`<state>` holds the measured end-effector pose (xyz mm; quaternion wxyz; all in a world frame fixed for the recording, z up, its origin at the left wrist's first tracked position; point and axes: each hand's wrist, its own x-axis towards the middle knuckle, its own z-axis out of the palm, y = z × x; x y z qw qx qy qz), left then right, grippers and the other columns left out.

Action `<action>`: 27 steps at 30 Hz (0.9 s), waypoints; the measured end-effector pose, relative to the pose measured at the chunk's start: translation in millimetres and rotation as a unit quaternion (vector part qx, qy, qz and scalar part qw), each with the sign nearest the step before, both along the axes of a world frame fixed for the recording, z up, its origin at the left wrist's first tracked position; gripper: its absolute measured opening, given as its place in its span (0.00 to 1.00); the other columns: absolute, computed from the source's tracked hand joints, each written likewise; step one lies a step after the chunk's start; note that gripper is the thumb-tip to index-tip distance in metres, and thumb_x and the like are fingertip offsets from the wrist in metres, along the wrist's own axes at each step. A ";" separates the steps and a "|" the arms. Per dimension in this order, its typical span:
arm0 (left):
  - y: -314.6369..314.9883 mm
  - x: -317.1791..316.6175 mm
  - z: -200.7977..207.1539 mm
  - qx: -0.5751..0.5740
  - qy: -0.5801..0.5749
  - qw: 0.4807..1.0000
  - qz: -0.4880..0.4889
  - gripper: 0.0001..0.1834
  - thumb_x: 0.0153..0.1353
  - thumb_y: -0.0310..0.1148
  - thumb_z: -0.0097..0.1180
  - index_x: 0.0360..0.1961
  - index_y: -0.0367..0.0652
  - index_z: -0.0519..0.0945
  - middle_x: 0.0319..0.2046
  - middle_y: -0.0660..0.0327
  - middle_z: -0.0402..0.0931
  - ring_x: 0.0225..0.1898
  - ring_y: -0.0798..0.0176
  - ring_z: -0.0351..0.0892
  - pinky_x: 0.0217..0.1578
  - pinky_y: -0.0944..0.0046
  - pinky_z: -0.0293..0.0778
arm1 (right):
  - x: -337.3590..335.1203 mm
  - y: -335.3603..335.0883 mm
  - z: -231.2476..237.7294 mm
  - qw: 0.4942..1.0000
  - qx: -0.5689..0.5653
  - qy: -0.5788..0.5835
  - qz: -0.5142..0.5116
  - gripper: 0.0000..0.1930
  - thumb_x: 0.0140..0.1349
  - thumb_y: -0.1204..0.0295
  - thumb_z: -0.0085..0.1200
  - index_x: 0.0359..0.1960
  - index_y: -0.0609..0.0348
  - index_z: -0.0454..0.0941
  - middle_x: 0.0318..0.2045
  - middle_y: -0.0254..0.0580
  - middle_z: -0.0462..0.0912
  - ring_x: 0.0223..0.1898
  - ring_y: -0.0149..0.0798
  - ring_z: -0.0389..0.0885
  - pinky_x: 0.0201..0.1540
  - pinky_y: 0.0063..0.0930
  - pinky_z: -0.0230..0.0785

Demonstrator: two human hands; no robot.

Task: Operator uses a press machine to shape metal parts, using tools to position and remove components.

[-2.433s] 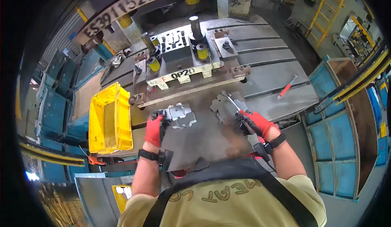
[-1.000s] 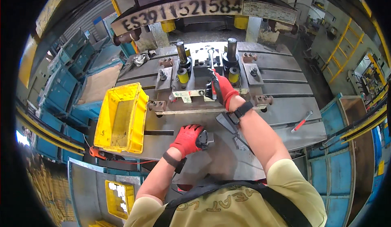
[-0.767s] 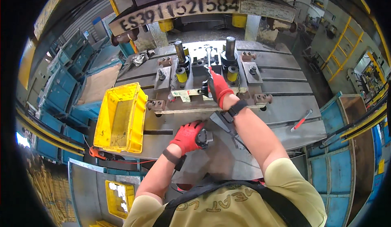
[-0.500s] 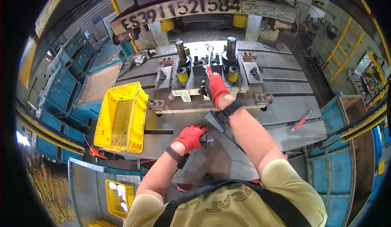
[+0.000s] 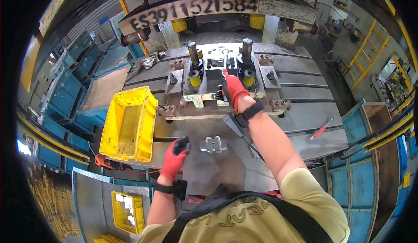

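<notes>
My left hand (image 5: 174, 158), in a red glove with dark palm and fingertips, is raised over the near part of the press table. Its fingers are slightly bent and hold nothing. To its right a small formed sheet-metal part (image 5: 214, 144) lies flat, apart from the hand. My right hand (image 5: 233, 87), gloved alike, is closed around the handle of a metal rod tool (image 5: 225, 59) with a rounded end. The tool points away over the middle of the die (image 5: 210, 74), between two upright guide posts; the glove hides most of its handle.
Left on the table stands a yellow crate (image 5: 153, 125). A red-handled tool (image 5: 321, 129) lies at the right. Yellow cylinders (image 5: 194, 79) and clamp bolts (image 5: 271, 74) stick up around the die. Overhead hangs the press's upper beam (image 5: 209, 8). Blue bins (image 5: 65, 90) stand at the left.
My left hand has let go of the sheet-metal part and drawn back to the left, uncovering it. My right hand has shifted slightly right, still holding the rod tool.
</notes>
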<state>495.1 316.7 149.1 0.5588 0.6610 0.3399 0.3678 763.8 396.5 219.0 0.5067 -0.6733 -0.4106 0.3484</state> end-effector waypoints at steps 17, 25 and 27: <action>-78.6 -99.2 -76.5 -0.344 0.226 0.908 0.083 0.18 0.46 0.44 0.47 0.35 0.43 0.69 0.29 0.58 0.70 0.31 0.65 0.69 0.29 0.69 0.66 | 14.2 -109.6 -5.9 0.950 0.155 0.271 -0.011 0.10 0.50 0.63 0.44 0.29 0.54 0.67 0.15 0.28 0.65 0.12 0.22 0.61 0.13 0.15 0.53; -90.4 -91.8 -231.6 -0.302 0.023 0.940 -0.156 0.20 0.50 0.35 0.43 0.45 0.44 0.61 0.43 0.60 0.62 0.44 0.62 0.62 0.44 0.67 0.58 | 65.0 -291.0 -39.6 0.896 0.170 0.152 -0.381 0.11 0.50 0.70 0.43 0.35 0.57 0.63 0.19 0.32 0.66 0.15 0.25 0.63 0.16 0.18 0.57; -87.0 -79.3 -232.2 -0.281 0.001 0.942 -0.182 0.20 0.51 0.34 0.42 0.46 0.44 0.59 0.45 0.60 0.61 0.46 0.63 0.60 0.45 0.67 0.56 | 96.2 -359.3 -88.2 0.845 0.144 0.145 -0.495 0.12 0.49 0.68 0.44 0.34 0.58 0.62 0.19 0.32 0.66 0.14 0.27 0.63 0.16 0.21 0.57</action>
